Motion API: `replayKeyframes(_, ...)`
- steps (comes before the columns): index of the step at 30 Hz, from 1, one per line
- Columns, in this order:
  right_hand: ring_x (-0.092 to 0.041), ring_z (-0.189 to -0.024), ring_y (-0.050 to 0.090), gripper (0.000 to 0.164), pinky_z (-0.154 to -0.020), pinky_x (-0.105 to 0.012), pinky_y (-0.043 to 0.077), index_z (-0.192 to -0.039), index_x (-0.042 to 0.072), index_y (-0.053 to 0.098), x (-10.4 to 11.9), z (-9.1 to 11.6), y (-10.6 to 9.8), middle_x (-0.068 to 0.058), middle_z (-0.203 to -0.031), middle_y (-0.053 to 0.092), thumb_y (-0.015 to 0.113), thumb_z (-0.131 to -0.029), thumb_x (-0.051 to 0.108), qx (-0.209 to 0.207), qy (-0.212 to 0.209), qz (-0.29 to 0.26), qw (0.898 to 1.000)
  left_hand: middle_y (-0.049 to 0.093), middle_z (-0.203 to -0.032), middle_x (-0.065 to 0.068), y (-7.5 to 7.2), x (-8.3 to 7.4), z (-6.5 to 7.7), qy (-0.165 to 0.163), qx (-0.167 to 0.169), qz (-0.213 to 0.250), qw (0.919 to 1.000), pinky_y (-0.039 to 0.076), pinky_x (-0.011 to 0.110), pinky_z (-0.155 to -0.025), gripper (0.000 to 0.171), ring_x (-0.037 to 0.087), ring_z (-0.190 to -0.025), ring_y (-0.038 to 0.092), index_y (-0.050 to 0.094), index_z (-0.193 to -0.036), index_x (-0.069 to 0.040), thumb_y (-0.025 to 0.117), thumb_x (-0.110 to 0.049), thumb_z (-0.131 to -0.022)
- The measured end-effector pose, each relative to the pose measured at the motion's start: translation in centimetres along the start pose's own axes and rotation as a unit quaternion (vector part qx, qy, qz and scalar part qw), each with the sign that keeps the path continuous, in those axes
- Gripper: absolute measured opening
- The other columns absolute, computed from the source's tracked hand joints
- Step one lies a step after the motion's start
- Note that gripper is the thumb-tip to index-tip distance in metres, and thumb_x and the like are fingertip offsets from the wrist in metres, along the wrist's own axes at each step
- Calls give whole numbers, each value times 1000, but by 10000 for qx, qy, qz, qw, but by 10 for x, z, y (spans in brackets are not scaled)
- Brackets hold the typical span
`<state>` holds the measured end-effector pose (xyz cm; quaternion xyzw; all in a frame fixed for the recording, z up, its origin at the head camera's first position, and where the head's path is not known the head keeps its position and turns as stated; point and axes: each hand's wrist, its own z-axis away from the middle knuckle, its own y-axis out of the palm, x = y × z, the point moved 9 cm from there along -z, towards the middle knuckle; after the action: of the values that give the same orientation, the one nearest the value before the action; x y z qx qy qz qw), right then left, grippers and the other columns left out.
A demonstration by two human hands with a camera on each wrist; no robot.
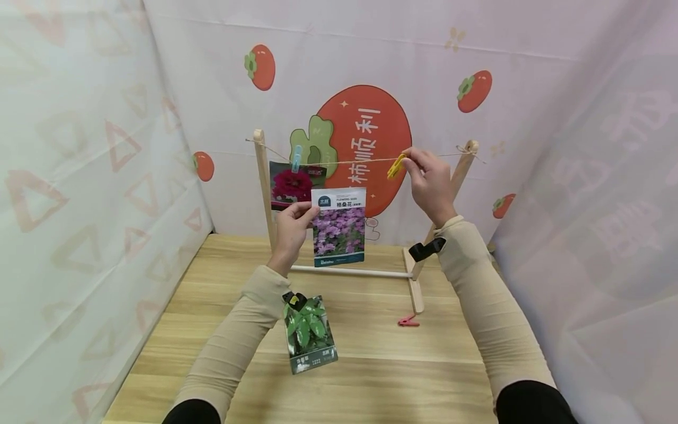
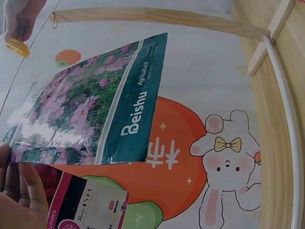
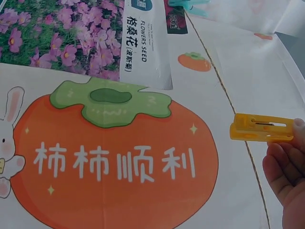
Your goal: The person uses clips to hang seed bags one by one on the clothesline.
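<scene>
My left hand (image 1: 292, 231) pinches the left edge of a flower seed packet (image 1: 339, 231) with pink-purple blossoms, held just below the string (image 1: 346, 162). In my right hand (image 1: 430, 181) a yellow clothespin (image 1: 395, 167) is pinched by its end. The right wrist view shows that clothespin (image 3: 257, 128) at the string (image 3: 214, 71), apart from the packet; whether it bites the string I cannot tell. A blue clothespin (image 1: 296, 159) holds a packet with a dark red flower (image 1: 291, 184) on the string, partly behind my left hand and the pink-flower packet.
A wooden frame with two posts (image 1: 263, 182) carries the string, and a white rod (image 1: 360, 271) joins its base. On the table (image 1: 371, 377) lie a green-leaf packet (image 1: 309, 335) near my left forearm and a pink clothespin (image 1: 408, 321) near the right foot. Printed cloth surrounds the table.
</scene>
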<state>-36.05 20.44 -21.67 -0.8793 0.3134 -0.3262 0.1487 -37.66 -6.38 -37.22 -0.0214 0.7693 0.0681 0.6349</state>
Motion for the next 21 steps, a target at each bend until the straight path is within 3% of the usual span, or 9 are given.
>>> replayKeyframes(4,-18,-88,61,24,-81,-11,48,-106,-3,69,0,-6,3,-16,-99,68,58,-98,16,-109,132,-199,9997,66,-87,-3,3,0,-3,30,16,-13,10000,53,17,-67,25,5,-75,59,69,-108,3,69,-15,-91)
replayKeyframes(11,-17,-85,60,24,-79,-8,48,-106,-7,69,12,-19,8,-20,-99,67,59,-97,14,-491,-41,-819,9954,67,-79,-10,8,1,-8,64,-65,5,10000,53,17,-65,24,4,-73,61,71,-104,2,72,-16,-89)
replayKeyframes(16,-18,-82,59,22,-74,-8,45,-101,-8,70,21,-27,15,-20,-95,68,60,-96,11,-557,-246,-726,9955,67,-77,-14,16,2,-10,36,-26,149,9999,53,17,-65,23,2,-72,61,71,-105,3,72,-14,-88)
replayKeyframes(21,-24,-84,64,21,-75,-11,48,-101,-7,70,24,-31,25,-20,-95,69,59,-97,10,-297,-211,-540,9979,67,-78,-13,19,2,-13,61,-52,214,9997,53,18,-66,23,2,-72,61,71,-104,3,72,-14,-88)
